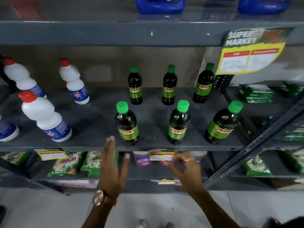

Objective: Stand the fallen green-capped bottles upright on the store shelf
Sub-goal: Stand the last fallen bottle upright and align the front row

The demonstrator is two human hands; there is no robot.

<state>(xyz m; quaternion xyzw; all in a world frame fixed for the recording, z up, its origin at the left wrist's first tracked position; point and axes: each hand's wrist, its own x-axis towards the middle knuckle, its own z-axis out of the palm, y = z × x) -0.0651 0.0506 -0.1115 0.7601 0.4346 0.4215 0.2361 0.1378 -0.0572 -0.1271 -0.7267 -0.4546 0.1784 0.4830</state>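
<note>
Head: six green-capped bottles (126,124) upright above empty hands (left fingers (109,146) spread, right curled).

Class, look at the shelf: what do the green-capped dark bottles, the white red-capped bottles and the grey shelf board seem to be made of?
Green-capped dark bottles: probably clear glossy plastic, since highlights glint on the shoulders and dark liquid shows through. White red-capped bottles: opaque, softly shiny plastic, moulded waist. Grey shelf board: likely painted metal, with a thin folded edge and a perforated angle upright beside it.
</note>
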